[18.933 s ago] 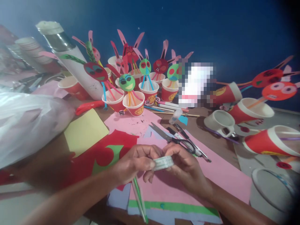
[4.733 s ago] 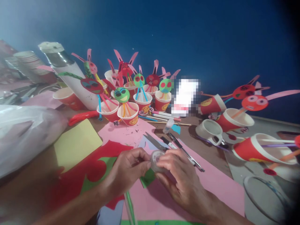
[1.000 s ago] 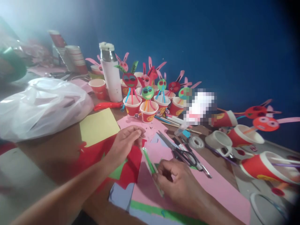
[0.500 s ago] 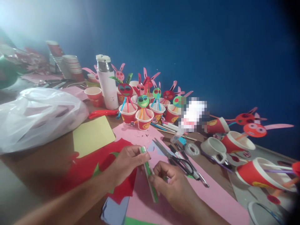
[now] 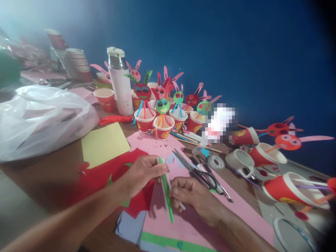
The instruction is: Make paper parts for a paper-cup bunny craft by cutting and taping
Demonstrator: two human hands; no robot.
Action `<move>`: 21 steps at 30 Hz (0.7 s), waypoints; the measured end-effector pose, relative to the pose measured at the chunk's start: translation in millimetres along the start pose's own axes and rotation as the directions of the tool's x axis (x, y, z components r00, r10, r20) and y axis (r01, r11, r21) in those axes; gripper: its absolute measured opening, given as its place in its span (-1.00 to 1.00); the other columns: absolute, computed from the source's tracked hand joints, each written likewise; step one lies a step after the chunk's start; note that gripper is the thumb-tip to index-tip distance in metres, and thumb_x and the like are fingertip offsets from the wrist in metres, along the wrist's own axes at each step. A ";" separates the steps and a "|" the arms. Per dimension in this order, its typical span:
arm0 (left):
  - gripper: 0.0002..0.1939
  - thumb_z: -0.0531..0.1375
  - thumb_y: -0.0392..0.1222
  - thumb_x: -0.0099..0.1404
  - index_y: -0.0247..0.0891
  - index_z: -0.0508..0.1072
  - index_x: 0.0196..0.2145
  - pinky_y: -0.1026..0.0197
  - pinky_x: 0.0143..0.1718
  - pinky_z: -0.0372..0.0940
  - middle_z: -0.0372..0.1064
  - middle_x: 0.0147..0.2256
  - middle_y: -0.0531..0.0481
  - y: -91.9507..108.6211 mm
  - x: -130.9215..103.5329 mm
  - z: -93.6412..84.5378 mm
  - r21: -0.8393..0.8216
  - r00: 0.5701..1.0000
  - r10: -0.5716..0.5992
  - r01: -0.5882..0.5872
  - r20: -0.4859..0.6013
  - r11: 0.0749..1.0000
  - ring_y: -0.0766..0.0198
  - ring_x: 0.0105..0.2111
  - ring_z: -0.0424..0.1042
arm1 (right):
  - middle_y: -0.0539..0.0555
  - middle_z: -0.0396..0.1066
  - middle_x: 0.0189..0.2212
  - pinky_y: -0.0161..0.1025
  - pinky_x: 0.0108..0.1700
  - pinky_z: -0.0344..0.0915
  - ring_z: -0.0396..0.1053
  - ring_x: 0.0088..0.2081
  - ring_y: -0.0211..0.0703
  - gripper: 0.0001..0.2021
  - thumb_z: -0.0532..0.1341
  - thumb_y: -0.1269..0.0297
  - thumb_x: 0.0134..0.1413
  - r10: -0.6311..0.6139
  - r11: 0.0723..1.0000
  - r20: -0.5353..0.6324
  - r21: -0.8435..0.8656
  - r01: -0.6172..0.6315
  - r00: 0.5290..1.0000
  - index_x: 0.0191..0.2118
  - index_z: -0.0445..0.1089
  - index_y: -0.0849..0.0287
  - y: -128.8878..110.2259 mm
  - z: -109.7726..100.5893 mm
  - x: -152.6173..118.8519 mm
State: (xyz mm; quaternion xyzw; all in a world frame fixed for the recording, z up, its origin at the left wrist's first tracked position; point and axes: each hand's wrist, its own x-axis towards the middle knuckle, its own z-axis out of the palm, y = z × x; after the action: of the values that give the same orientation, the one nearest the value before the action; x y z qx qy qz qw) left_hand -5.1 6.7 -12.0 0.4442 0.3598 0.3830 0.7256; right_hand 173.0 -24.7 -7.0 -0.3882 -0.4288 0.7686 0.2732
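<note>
Near the centre, my left hand [image 5: 148, 171] pinches the upper ends of a green straw [image 5: 167, 197] and white straws, which slant down over pink paper [image 5: 189, 229]. My right hand [image 5: 190, 196] has its fingers closed on a white straw [image 5: 181, 204], angled away from the green one. Black-handled scissors [image 5: 195, 170] lie partly open just beyond my right hand. Under my left forearm is cut red paper [image 5: 98, 185] with green scraps on it.
Paper cups with straw-legged paper figures [image 5: 164, 127] stand behind. A white bottle [image 5: 120, 87], plastic bag [image 5: 47, 122] and yellow paper [image 5: 105, 143] are at the left. Tape [image 5: 216, 162], a mug [image 5: 239, 161] and tipped cups [image 5: 286, 189] are at the right.
The white straw in my right hand now splays outward from the green straw. My right hand has turned slightly, and the camera view has shifted a little.
</note>
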 end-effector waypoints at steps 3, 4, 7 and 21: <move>-0.75 0.25 -0.14 0.14 -0.35 0.38 -0.57 0.39 -0.56 0.11 0.25 -0.64 0.11 -0.8 -0.7 -0.5 0.058 1.000 0.012 -0.013 0.011 0.998 0.47 -0.61 0.21 | -0.07 0.25 -0.66 -0.34 -0.49 0.09 0.14 -0.61 -0.36 -0.69 0.30 0.11 -0.07 0.007 1.000 0.009 -0.028 -0.007 1.000 -0.54 0.26 0.24 0.0 -1.1 -0.2; -0.75 0.24 -0.13 0.15 -0.34 0.38 -0.57 0.39 -0.56 0.11 0.25 -0.64 0.11 -1.0 -0.9 -0.6 0.077 1.000 0.014 -0.015 0.011 0.997 0.47 -0.61 0.21 | -0.08 0.24 -0.65 -0.34 -0.48 0.08 0.14 -0.60 -0.36 -0.71 0.29 0.14 -0.05 0.002 0.998 -0.003 -0.065 -0.002 1.000 -0.54 0.26 0.23 -0.2 -1.3 -0.9; -0.75 0.24 -0.11 0.15 -0.33 0.38 -0.56 0.37 -0.55 0.15 0.27 -0.64 0.10 -2.3 -0.7 -1.0 0.106 1.000 0.013 -0.013 -0.005 0.994 0.44 -0.62 0.25 | -0.07 0.26 -0.59 -0.32 -0.43 0.08 0.19 -0.52 -0.30 -0.80 0.19 0.27 0.06 -0.090 0.916 -0.114 -0.400 0.037 0.989 -0.51 0.24 0.20 -1.8 0.3 -4.9; -0.78 0.26 -0.16 0.10 -0.34 0.39 -0.58 0.38 -0.57 0.15 0.28 -0.67 0.11 -3.6 2.2 0.5 -0.019 0.990 -0.029 0.027 -0.135 0.999 0.45 -0.64 0.24 | 0.08 0.30 -0.55 -0.18 -0.33 0.01 0.21 -0.46 -0.11 -0.79 0.00 0.47 0.18 -0.570 -0.036 0.123 -0.992 0.124 0.812 -0.45 0.29 0.24 8.1 13.3 -11.5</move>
State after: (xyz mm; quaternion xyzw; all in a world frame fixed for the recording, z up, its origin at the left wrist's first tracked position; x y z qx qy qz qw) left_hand -2.8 7.3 -15.5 0.4060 0.4112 0.4052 0.7085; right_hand 167.5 -43.3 -5.4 -0.4623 -0.8603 0.0951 0.1925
